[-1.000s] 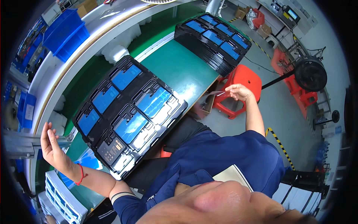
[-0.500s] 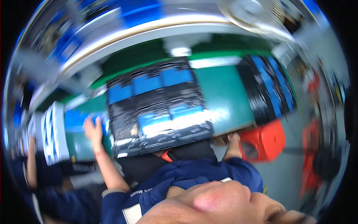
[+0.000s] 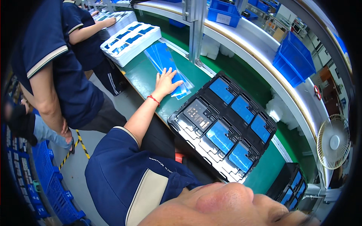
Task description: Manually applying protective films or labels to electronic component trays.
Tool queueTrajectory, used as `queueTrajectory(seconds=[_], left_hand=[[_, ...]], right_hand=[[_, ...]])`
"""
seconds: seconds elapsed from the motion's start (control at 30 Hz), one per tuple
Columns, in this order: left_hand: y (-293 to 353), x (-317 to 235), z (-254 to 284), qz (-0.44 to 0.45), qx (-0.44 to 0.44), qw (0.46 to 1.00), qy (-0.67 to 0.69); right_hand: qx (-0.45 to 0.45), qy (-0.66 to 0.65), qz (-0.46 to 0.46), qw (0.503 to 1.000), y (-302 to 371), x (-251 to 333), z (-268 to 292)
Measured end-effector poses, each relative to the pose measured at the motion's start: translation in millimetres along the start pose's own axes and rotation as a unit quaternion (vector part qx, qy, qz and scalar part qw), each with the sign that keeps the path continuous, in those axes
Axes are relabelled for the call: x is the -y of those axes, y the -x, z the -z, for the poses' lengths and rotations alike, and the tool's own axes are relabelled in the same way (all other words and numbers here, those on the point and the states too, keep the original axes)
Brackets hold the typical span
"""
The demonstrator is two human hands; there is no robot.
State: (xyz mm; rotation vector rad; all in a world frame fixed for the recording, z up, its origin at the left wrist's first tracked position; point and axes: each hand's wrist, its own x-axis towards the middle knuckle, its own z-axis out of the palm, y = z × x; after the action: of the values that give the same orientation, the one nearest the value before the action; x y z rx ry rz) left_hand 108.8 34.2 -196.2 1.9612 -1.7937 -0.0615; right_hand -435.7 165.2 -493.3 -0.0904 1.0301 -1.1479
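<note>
My left hand [image 3: 166, 83] lies with its fingers spread on a fanned pile of blue film sheets [image 3: 160, 54] with clear edges, on the green tabletop [image 3: 141, 77]. To the right of that hand, a black plastic tray [image 3: 221, 103] holds rows of flat rectangular parts. Most of these have a blue face, like the blue-faced part [image 3: 222, 90]. One dark grey part [image 3: 197, 113] in the near left pocket shows a printed face without blue. My right hand is out of view.
A stack of white trays [image 3: 128, 56] stands at the table's far left, near two people. Another black tray [image 3: 283, 177] lies at the lower right. Above the table runs a shelf with blue bins [image 3: 296, 60] and a fan [image 3: 334, 142]. A metal post [image 3: 197, 34] rises behind the sheets.
The view has swung left and steadied. My left hand, earlier raised with blurred fingers near the blue sheets, now lies on them. My right hand, earlier by the red stool, has left view.
</note>
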Motion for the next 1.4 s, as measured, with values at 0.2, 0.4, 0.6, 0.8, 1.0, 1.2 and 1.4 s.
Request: queueTrajectory(seconds=[0.2,0.4,0.6,0.8,1.0,1.2,1.4], left_hand=[[-3.2,4.2,6.7,-0.028,0.042,0.994,0.095],[-3.6,8.0,4.9,-0.031,0.065,0.995,0.075],[-8.1,7.2,-3.4,-0.013,0.001,0.997,0.078],[-21.2,15.5,-3.2,0.076,-0.118,0.954,0.266],[-47.9,26.1,22.5,0.037,-0.352,0.884,0.305],[-78.4,-37.5,108.6,-0.092,-0.272,0.861,0.419],[-65.3,-118.3,147.2,-0.334,-0.168,0.801,0.468]], right_hand=[[0.089,0.116,-0.026,0.989,-20.9,3.9,-35.7],[0.163,0.232,-0.047,0.958,-18.0,10.8,-55.3],[0.215,0.336,-0.059,0.915,10.5,21.9,-56.7],[0.261,0.427,-0.06,0.864,70.2,35.7,-85.3],[0.3,0.515,-0.061,0.801,162.3,47.6,-138.2],[0.33,0.589,-0.06,0.735,282.0,49.7,-208.2],[0.181,0.733,0.24,0.611,401.7,81.7,-382.4]])
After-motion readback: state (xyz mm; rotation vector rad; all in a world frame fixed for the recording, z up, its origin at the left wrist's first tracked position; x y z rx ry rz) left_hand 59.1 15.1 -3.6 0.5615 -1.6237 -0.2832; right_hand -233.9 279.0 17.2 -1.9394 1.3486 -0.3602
